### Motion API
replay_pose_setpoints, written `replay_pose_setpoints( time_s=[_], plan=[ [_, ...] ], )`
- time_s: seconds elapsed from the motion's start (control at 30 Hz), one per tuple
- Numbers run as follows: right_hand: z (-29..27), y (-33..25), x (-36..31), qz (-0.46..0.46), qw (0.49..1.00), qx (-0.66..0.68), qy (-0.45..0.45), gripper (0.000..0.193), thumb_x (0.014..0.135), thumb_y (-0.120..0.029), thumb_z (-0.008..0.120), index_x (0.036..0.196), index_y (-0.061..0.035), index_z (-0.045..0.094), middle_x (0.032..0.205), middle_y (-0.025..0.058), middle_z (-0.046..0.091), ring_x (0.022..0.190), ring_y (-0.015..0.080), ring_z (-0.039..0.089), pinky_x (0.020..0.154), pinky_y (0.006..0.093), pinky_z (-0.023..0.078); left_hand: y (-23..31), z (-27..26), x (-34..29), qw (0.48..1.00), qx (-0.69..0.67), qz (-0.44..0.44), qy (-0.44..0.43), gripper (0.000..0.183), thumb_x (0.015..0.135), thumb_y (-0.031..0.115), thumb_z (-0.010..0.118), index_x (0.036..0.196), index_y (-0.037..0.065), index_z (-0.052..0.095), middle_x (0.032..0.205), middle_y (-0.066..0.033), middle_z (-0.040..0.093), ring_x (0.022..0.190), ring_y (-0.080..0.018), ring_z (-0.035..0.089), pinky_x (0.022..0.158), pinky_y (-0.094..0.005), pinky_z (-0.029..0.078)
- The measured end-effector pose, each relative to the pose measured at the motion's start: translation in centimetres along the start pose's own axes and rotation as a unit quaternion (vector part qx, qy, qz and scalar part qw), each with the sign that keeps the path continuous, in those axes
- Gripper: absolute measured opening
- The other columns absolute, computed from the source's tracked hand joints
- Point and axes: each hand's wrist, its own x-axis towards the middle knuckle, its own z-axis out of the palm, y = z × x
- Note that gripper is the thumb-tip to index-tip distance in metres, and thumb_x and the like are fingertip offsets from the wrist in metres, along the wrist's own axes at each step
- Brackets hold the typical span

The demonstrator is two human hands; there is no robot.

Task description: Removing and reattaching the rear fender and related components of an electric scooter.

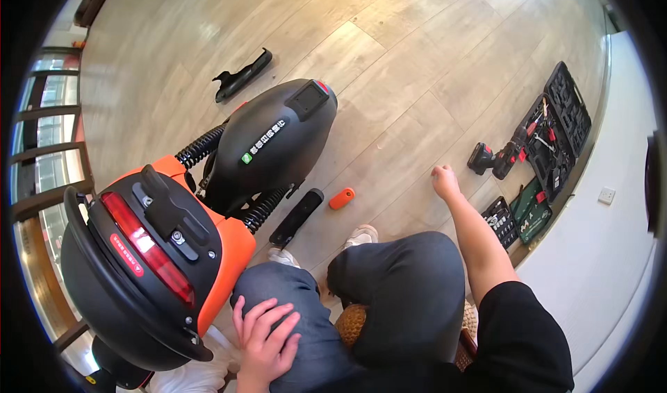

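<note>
The person is sitting beside a scooter [208, 205], knees bent, feet on the wooden floor [389, 53].

The right hand [443, 180] is reaching out over the floor, arm extended. Its fingers are curling loosely inward; nothing is showing in its grasp, though the palm side is hidden. The drill [499, 158] is lying on the floor just right of this hand, apart from it. Beyond the drill, further right, an open tool case [559, 129] is lying against the wall. A bit set [501, 219] and a green case [531, 209] are lying right of the forearm, nearer the person. An orange part [341, 198] is lying on the floor well left of the right hand, and a black panel [297, 217] is lying just left of that part.

The left hand [265, 334] is resting flat on the left knee, fingers spread, holding nothing. The scooter's orange tail is standing just left of this hand. A black trim piece [243, 76] is lying on the floor far beyond the scooter.
</note>
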Motion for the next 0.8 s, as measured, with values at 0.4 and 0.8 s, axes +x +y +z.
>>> replay_pose_setpoints(
  time_s=[0.4, 0.8],
  plan=[
    [-6.8, -30.1, -2.0, 0.017, 0.921, 0.271, -0.280, 0.022, 0.097, -0.025, 0.060, 0.106, -0.0056, 0.067, 0.090, 0.0131, 0.072, 0.082, 0.0252, 0.072, 0.069, 0.0433, 0.062, 2.6, -2.7, 7.1, 0.982, 0.016, 0.016, -0.188, 0.057, 0.087, 0.028, 0.075, 0.139, 0.014, 0.057, 0.133, -0.0093, 0.060, 0.127, -0.0299, 0.055, 0.114, -0.0562, 0.035],
    [13.5, -36.7, -7.6, 0.171, 0.571, 0.761, -0.256, 0.034, 0.097, 0.001, 0.040, 0.129, -0.0069, 0.051, 0.112, 0.0120, 0.064, 0.092, 0.0243, 0.068, 0.080, 0.0396, 0.059, 3.8, -6.5, 11.5, 0.991, 0.036, 0.033, -0.124, 0.054, 0.078, 0.017, 0.079, 0.130, 0.010, 0.064, 0.124, -0.0065, 0.066, 0.114, -0.0277, 0.062, 0.108, -0.0521, 0.042]
  ],
)
